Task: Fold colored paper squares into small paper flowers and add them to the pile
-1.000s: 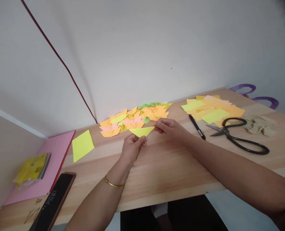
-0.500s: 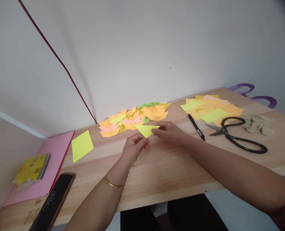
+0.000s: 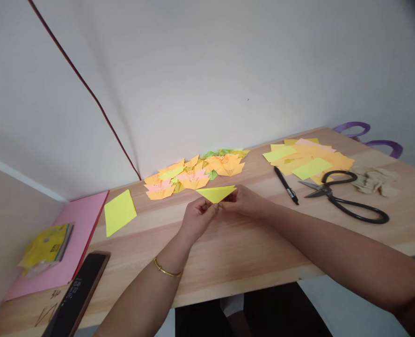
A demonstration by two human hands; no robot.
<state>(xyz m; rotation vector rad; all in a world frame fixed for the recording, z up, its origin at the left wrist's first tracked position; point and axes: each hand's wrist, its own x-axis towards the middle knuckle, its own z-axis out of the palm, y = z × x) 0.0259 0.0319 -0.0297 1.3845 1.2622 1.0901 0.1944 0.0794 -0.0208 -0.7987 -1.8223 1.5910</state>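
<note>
A yellow paper (image 3: 215,193), folded into a triangle with its point downward, is held up over the wooden table. My left hand (image 3: 199,216) pinches it near the lower tip. From the other side, my right hand (image 3: 243,202) grips its right part, with the fingertips of both hands close together at the bottom point. Some fingers are hidden behind the paper. Just beyond the hands lies a row of folded paper animal faces (image 3: 193,179) in orange, pink, yellow and green, with small drawn dots.
Loose sticky-note sheets (image 3: 312,157), a black pen (image 3: 286,185), black-handled scissors (image 3: 337,194) and crumpled paper (image 3: 374,180) lie to the right. Leftward are a yellow pad (image 3: 120,213), a pink board (image 3: 79,213) bearing a yellow packet (image 3: 47,245), and a phone (image 3: 76,295). A wall backs the table.
My right hand has shifted from the triangle's right corner down toward its lower tip. My left hand has moved slightly right, and the paper now faces me more evenly.
</note>
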